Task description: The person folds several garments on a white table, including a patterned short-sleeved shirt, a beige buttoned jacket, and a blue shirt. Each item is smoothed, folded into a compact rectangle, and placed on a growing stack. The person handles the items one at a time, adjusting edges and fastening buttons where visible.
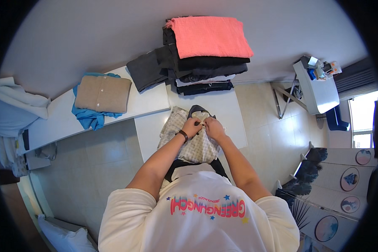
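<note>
A light patterned shirt [201,148] with a dark collar [197,110] lies in front of me on a white tabletop [145,134]. My left hand [191,127], with a dark bracelet on its wrist, pinches the shirt front just below the collar. Close beside it, my right hand [213,127] grips the same part of the front. The fingertips of both hands meet at the collar opening, where a small dark button or fastening partly shows. The lower end of the shirt reaches close to my body.
Behind the shirt rises a stack of folded dark clothes [214,64] topped by a coral-pink cloth [211,37]. Dark grey trousers [148,69] spill leftward. A beige buttoned knit [103,93] rests on a blue garment [96,121]. A white side table [319,88] stands far right.
</note>
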A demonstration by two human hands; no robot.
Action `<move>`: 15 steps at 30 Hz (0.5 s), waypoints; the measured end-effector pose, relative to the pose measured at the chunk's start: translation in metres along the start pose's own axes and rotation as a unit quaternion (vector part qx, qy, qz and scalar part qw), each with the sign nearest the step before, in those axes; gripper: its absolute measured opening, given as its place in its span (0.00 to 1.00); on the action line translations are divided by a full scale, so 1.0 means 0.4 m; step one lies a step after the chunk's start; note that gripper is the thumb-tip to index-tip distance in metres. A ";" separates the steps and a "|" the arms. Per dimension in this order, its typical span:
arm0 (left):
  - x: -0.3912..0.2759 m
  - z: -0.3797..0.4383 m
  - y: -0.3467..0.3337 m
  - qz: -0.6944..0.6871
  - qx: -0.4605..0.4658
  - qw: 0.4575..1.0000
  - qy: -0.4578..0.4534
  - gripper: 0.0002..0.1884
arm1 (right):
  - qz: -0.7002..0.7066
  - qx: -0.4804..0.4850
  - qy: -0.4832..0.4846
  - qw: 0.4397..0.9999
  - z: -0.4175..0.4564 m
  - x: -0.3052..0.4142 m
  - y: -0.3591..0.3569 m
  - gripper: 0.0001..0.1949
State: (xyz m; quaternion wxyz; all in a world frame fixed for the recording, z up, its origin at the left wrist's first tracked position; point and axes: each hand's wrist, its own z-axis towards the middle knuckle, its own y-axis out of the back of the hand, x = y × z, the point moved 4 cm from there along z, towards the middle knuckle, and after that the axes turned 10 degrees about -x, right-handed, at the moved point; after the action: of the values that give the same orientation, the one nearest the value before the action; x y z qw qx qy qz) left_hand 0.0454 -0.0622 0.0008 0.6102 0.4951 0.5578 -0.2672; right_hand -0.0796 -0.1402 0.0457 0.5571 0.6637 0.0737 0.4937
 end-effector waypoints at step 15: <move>-0.004 0.002 0.007 -0.058 0.077 0.993 0.064 0.13 | 0.060 0.004 -0.001 0.998 -0.001 -0.007 -0.018 0.05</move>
State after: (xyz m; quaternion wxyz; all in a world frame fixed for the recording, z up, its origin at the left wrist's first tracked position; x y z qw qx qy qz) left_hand 0.0477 -0.0623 0.0028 0.5173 0.5235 0.6009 -0.3119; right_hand -0.0780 -0.1389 0.0382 0.5244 0.6696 0.0349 0.5248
